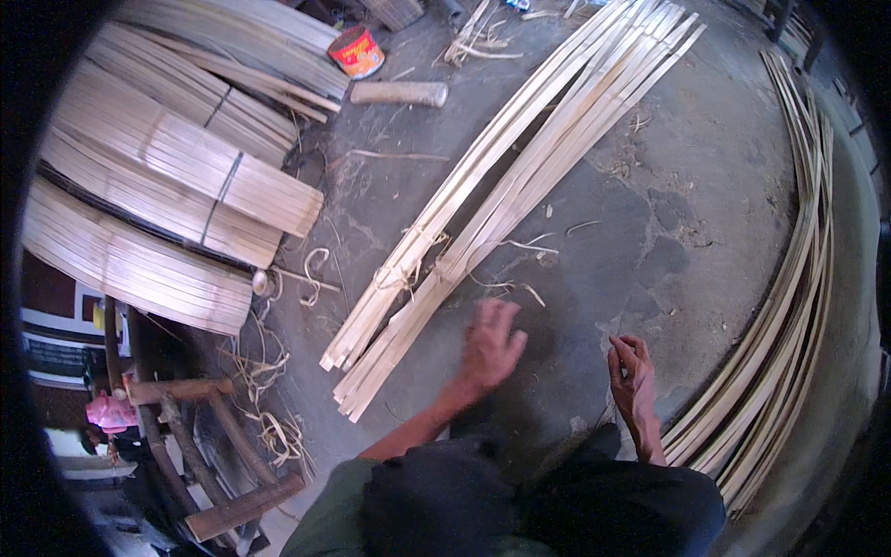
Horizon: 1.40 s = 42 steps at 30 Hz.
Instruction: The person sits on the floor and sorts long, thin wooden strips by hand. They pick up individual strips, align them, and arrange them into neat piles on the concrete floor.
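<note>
My left hand [489, 343] is spread flat, palm down, over the grey concrete floor [650, 213], just right of the near ends of two tied bundles of long bamboo strips [520, 176]. It holds nothing. My right hand [631, 376] hovers lower right with its fingers curled loosely, close to a long loose pile of bamboo strips [789, 306] that curves along the right side. Whether something thin sits between its fingers cannot be told.
Stacks of tied bamboo slats [176, 176] lie at the left. A red tin can [356, 50] and a wooden mallet [399, 93] sit at the top. A rough wooden frame [213, 446] stands lower left amid curled shavings [278, 390].
</note>
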### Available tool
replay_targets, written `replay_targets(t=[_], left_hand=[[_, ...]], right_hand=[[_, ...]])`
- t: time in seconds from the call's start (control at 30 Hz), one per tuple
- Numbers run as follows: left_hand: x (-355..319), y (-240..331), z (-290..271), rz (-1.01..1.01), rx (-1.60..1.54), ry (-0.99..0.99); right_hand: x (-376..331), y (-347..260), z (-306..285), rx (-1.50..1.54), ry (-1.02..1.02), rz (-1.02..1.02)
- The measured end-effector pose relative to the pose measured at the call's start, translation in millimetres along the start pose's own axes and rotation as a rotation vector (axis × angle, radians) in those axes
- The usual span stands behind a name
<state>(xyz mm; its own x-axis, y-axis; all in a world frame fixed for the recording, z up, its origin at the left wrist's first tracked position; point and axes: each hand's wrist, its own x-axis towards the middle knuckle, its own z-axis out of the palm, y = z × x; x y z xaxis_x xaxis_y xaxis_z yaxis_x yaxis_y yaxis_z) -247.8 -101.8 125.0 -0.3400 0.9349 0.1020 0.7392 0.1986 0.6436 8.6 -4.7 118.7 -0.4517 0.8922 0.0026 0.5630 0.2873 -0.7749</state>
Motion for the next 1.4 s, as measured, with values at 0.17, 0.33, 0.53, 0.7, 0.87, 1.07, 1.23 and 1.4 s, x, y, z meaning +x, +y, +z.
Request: replay_targets(t=[0.17,0.33,0.53,0.7,0.87,1.07,1.23,1.4], left_hand=[[-27.8,-128.6,-32.5,-0.320,0.384,0.207],[-34.7,-159.0,-38.0,-0.462,0.421,0.030],[-37.4,-149.0,-36.9,-0.423,0.294,-0.109],[-6.8,-187.2,-75.4,-0.263,0.537,0.301],[17.9,-230.5,-92.5,-0.538,0.404,0.063],[26.9,-197.5,-151.8,-0.548,0.178,-0.079],[29.2,-150.2,-184.6,-0.564,-0.141,-0.224],[1.7,-84.7,-185.5,-0.539,-0.129,-0.159]], right_hand=[[-2.1,-0.4,14.4,-0.113,-0.044,-0.091],[-11.7,0.4,37.4,-0.109,-0.050,-0.005],[-12.0,-23.9,57.6,-0.015,-0.174,0.078],[-12.4,-15.8,61.0,-0.041,-0.189,0.065],[-0.5,-22.3,47.7,-0.049,-0.244,0.048],[83.2,-30.0,-1.5,-0.267,-0.358,-0.257],[163.7,-57.6,-24.2,-0.318,-0.385,-0.541],[217.3,-97.1,37.5,-0.147,-0.560,-0.289]])
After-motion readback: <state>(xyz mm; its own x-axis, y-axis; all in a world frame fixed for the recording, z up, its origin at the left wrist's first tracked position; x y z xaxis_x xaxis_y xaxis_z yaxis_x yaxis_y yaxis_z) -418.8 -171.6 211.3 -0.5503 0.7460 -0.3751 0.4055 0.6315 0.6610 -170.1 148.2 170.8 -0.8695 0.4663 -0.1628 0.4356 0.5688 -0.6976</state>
